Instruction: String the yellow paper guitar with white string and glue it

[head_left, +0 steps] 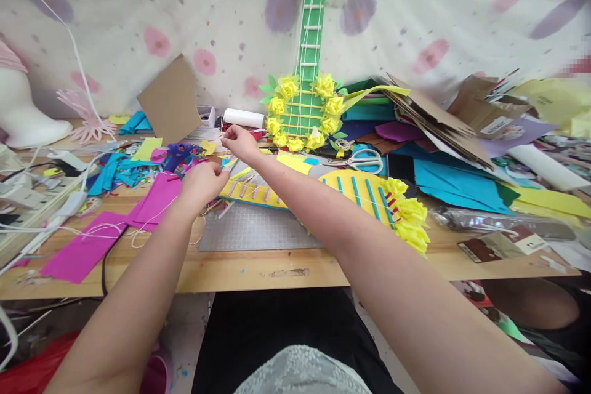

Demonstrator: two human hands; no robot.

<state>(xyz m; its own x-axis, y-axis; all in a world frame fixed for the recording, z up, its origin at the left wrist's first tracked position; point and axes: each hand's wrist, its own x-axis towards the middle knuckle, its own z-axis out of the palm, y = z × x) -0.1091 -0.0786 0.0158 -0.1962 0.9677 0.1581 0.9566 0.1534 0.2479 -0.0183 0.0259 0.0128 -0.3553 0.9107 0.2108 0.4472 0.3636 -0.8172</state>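
Observation:
A yellow toy guitar [330,181] with a blue edge lies across the grey cutting mat [263,228]. Lilac and blue strips cross its neck and body, thin white strings run along it, and yellow paper flowers [409,218] cover its right end. My left hand [203,186] is closed at the guitar's left end; what its fingers hold is hidden. Higher and a little to the right, my right hand [241,143] pinches what looks like a fine white string. My right forearm hides the middle of the guitar. Loose white string [138,235] curls left of the mat.
A green flower-trimmed guitar [313,49] leans upright against the wall covering. Scissors [362,161] and a dark phone [401,171] lie behind the yellow guitar. Magenta sheets [87,246], blue sheets [457,184], cardboard [170,98] and a white roll [244,117] surround the work area.

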